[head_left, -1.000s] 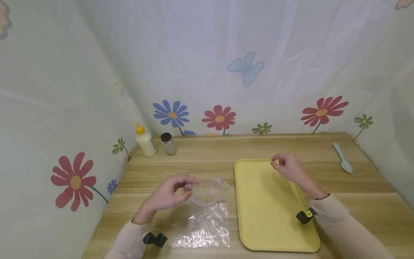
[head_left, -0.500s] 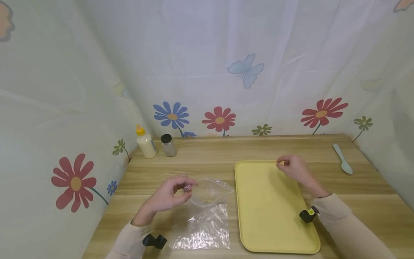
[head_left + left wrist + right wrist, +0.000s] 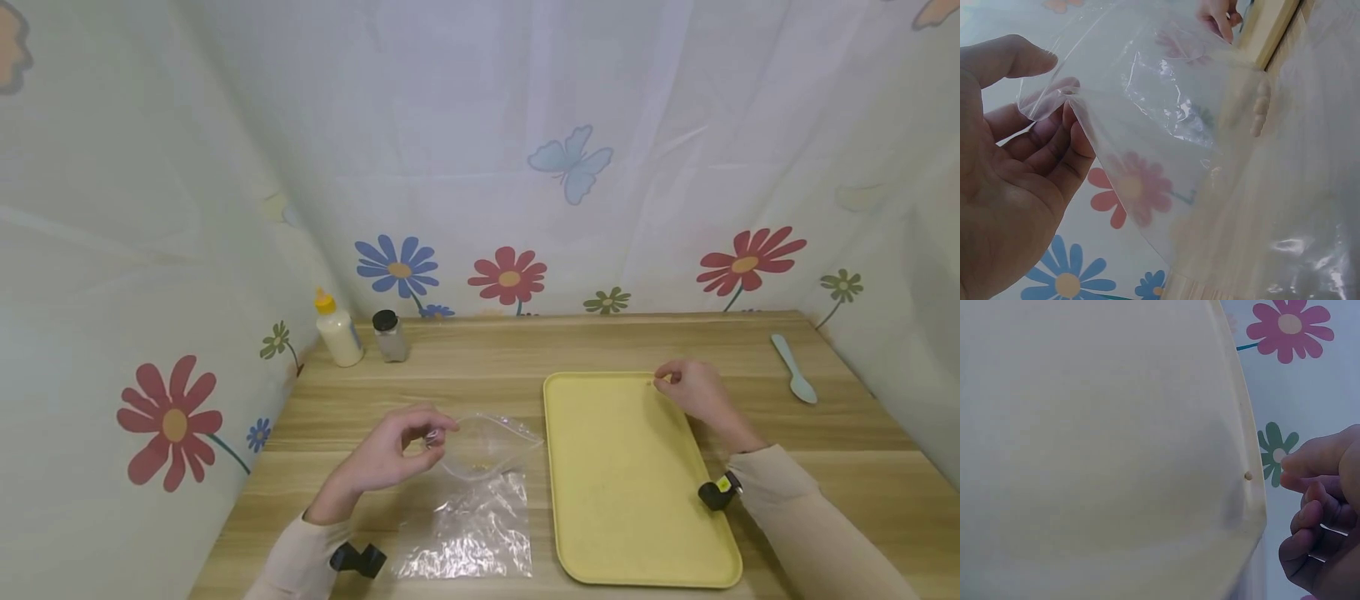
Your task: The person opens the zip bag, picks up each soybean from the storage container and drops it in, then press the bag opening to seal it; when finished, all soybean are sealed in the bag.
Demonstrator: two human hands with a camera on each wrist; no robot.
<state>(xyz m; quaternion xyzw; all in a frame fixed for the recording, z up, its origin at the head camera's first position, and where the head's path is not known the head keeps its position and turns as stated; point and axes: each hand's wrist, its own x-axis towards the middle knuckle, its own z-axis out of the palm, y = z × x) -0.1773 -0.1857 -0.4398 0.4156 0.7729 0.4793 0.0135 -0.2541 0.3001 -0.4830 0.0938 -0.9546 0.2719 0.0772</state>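
Observation:
My left hand [image 3: 397, 446] holds up the mouth of a clear zip bag [image 3: 472, 533] by its left rim. In the left wrist view, the curled fingers grip the bag's edge while the thumb stands apart. Several small round tan beans [image 3: 1261, 107] show through the plastic. My right hand [image 3: 1325, 506] hovers by the far right corner of the yellow tray [image 3: 622, 483], thumb and index tips close together, nothing visible between them. A single small bean [image 3: 1248, 476] lies on the tray just inside its far rim, a little apart from those fingertips.
At the back left stand a white bottle with a yellow cap [image 3: 341, 337] and a small black-lidded jar [image 3: 391, 337]. A pale blue spoon [image 3: 793, 369] lies at the far right. Flower-printed curtain [image 3: 465, 150] encloses the wooden table [image 3: 487, 354].
My right hand has shifted right along the tray's far edge, toward its corner, and the single bean now shows beside the fingertips. The left hand and bag stay in place.

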